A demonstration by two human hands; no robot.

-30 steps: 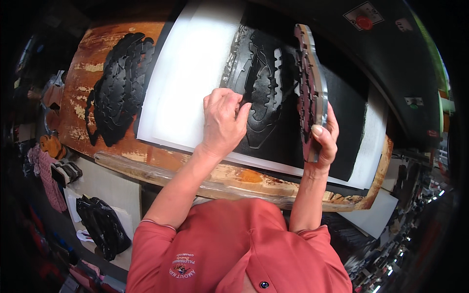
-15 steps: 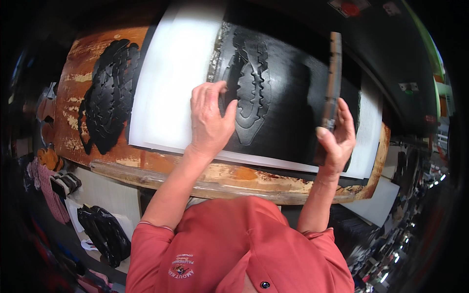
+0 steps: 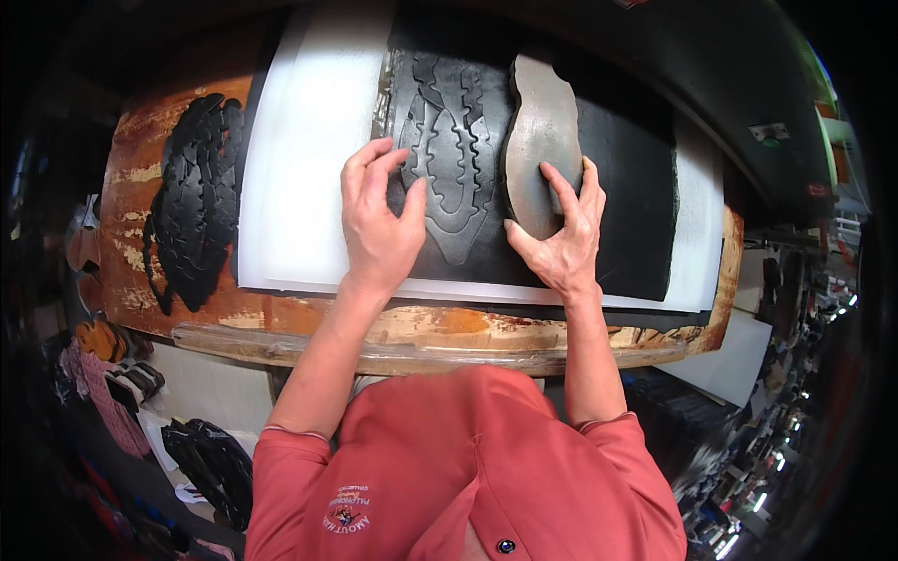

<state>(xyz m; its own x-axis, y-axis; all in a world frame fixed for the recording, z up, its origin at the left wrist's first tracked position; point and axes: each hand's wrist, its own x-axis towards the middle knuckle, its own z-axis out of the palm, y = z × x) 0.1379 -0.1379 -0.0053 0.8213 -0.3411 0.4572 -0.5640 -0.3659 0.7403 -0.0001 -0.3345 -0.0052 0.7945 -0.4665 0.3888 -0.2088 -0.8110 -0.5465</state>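
A sole-shaped metal cutting die (image 3: 541, 122) lies flat, or nearly so, on a black rubber sheet (image 3: 622, 201). My right hand (image 3: 566, 229) holds its near end, thumb at the left edge, one finger on top and others along the right edge. Just left of the die, the sheet bears a cut sole outline (image 3: 454, 178) with toothed inner lines, its pieces still in place. By the left edge of that outline is my left hand (image 3: 382, 210), fingers curved and apart, with nothing in it. Whether its fingertips touch the sheet I cannot tell.
Under the rubber lies a white board (image 3: 304, 178) on a worn wooden table (image 3: 131, 248). A pile of black cut sole pieces (image 3: 198, 201) sits on the wood at the left. A dark machine part (image 3: 748, 93) overhangs the far right. Black bundled material (image 3: 206, 467) is below the table at left.
My right hand has brought the die left and turned it from on edge to flat beside the cut outline. My left hand has shifted slightly left, staying open.
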